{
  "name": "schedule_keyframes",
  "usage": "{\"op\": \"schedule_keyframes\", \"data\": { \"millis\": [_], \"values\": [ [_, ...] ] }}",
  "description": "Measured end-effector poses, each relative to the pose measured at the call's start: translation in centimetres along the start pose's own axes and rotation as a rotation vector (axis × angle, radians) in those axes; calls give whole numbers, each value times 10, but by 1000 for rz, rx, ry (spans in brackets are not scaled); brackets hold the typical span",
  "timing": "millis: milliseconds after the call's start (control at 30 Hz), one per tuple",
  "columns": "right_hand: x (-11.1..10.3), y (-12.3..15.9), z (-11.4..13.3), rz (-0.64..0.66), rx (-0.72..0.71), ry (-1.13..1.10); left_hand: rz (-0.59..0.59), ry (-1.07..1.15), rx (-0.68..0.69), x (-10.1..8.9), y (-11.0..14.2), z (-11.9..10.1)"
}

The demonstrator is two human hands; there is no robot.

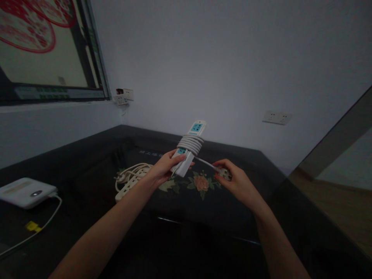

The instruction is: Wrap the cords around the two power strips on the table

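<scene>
My left hand (167,166) is closed around the lower end of a white power strip (184,166) with blue-green sockets, held tilted above the dark table. A pale grey cord (190,144) is wound in several turns about the strip's middle. From the coil a short stretch of cord runs right to a plug (225,173), which my right hand (232,176) grips between thumb and fingers, its pins facing right. Behind my left forearm lies a second, cream power strip (128,188) with its cord looped on it, partly hidden by the arm.
The black table (186,232) has a printed flower pattern (201,183). At the left lies a white box-like device (27,192) with a white cable (55,211) and a yellow tag (33,226). Wall sockets (276,117) sit on the right, more sockets (123,97) near the window corner.
</scene>
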State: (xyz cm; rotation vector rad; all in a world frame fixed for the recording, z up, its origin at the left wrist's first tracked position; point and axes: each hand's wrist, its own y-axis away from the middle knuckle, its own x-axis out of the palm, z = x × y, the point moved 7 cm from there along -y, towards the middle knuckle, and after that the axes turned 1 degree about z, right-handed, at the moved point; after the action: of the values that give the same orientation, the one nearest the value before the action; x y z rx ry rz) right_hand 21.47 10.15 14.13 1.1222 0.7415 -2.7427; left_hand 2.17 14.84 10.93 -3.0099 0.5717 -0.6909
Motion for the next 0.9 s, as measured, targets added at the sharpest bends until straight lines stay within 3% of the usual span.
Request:
{"op": "schedule_keyframes", "data": {
  "millis": [133, 300, 500, 700, 900],
  "values": [
    [5, 6, 23, -33, -19, 119, -71, -79, -49, -6, -10, 22],
    [14, 13, 42, -103, -102, 217, -51, -310, 41, -7, -15, 32],
    [28, 10, 35, -112, -81, 83, -106, -598, 160, 1, -10, 31],
    [17, 5, 20, -224, -30, -184, 20, -495, 153, 19, -2, 40],
    [1, 11, 21, -293, 23, -214, 230, -179, -45, 44, 14, 46]
  ]
}}
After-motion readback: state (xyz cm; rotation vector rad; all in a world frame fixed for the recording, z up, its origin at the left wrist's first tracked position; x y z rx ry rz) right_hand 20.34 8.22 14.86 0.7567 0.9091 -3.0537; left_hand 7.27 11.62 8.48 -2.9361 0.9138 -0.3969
